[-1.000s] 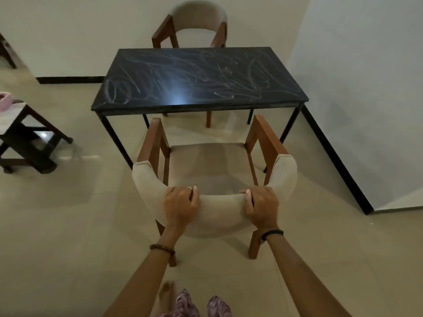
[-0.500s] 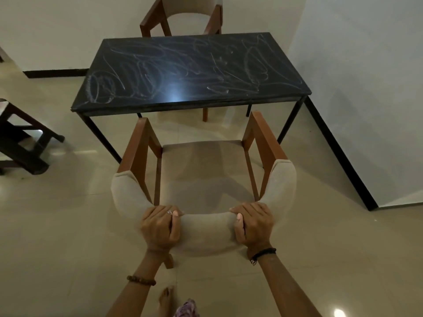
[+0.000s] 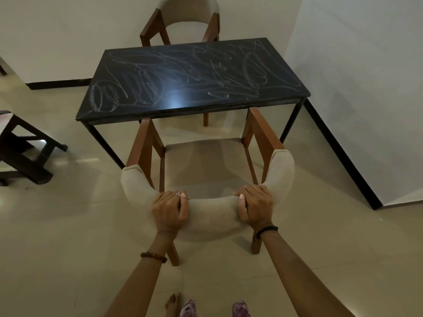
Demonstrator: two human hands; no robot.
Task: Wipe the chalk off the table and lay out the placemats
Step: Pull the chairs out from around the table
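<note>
A black rectangular table [image 3: 194, 78] stands ahead of me, its top covered in white chalk scribbles [image 3: 142, 74]. In front of it, close to me, is a wooden chair with a beige padded backrest [image 3: 210, 216]. My left hand [image 3: 170, 210] grips the top of the backrest left of centre, fingers curled over its edge. My right hand [image 3: 255, 207] grips the same backrest right of centre. The chair's front arms reach just under the table's near edge. No placemats or cloth are in view.
A second matching chair [image 3: 190, 21] stands behind the table against the back wall. A dark low wooden stand [image 3: 20, 154] sits on the floor at the left. A white wall with a black skirting [image 3: 343, 152] runs along the right. My feet show at the bottom.
The chair has shifted back toward me and then slightly forward again, with both hands still gripping its backrest; the view has tilted down and drawn closer to the table.
</note>
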